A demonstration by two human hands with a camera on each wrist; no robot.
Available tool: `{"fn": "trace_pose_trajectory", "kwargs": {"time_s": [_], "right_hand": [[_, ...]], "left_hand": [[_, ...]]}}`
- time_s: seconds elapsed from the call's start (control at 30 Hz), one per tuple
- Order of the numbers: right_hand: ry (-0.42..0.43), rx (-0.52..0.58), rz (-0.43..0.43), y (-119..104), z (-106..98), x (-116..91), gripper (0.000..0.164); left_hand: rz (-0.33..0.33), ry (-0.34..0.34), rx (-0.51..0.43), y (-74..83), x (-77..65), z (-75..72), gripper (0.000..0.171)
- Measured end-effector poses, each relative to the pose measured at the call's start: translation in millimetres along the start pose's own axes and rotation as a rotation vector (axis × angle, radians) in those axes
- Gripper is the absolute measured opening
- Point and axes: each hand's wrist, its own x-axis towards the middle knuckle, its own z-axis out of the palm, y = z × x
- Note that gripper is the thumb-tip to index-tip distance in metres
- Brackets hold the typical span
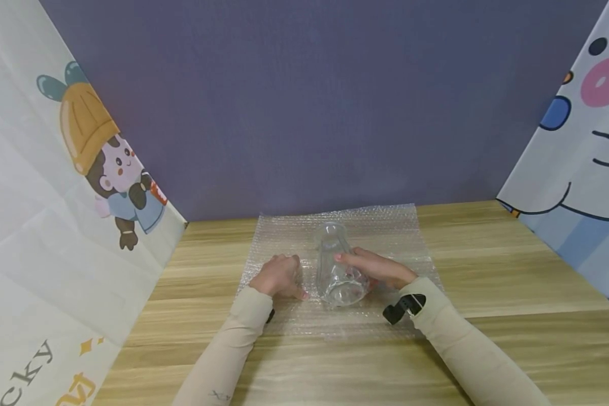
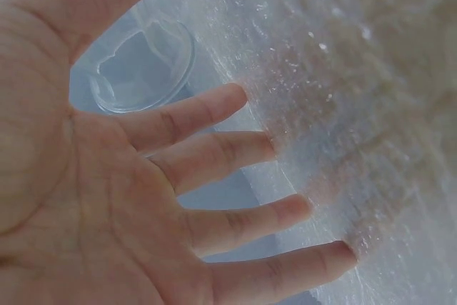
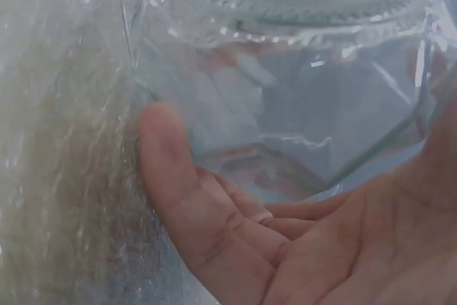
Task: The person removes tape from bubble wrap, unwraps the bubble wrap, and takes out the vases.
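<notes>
A clear glass vase [image 1: 329, 268] with a faceted body lies tilted over a sheet of bubble wrap [image 1: 385, 225], its round mouth toward the back and its thick base toward me. My right hand [image 1: 383, 268] grips the vase from the right, thumb on top and fingers against its side. In the right wrist view the fingers bend round the glass body [image 3: 250, 119]. To the left of the vase, my left hand [image 1: 280, 275] is lowered with spread fingers. Its fingertips touch the bubble wrap in the left wrist view, near the vase's round mouth [image 2: 139, 69].
The bubble wrap lies on a wood-grain table [image 1: 213, 259]. Behind the table stands a dark purple-blue panel [image 1: 304, 101]. White sheets with cartoon prints hang at the left [image 1: 25, 186] and right [image 1: 599, 186].
</notes>
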Motion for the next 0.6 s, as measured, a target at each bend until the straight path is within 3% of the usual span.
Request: {"fn": "trace_pose_trajectory", "kwargs": {"time_s": [0.3, 0.6], "right_hand": [[0.013, 0.008, 0.025, -1.7, -1.8, -0.9, 0.073], [0.026, 0.008, 0.037, 0.8, -3.7, 1.8, 0.077]], "left_hand": [[-0.003, 0.008, 0.010, 0.2, 0.8, 0.8, 0.064], [-0.003, 0.006, 0.014, 0.8, 1.5, 0.6, 0.064]]}}
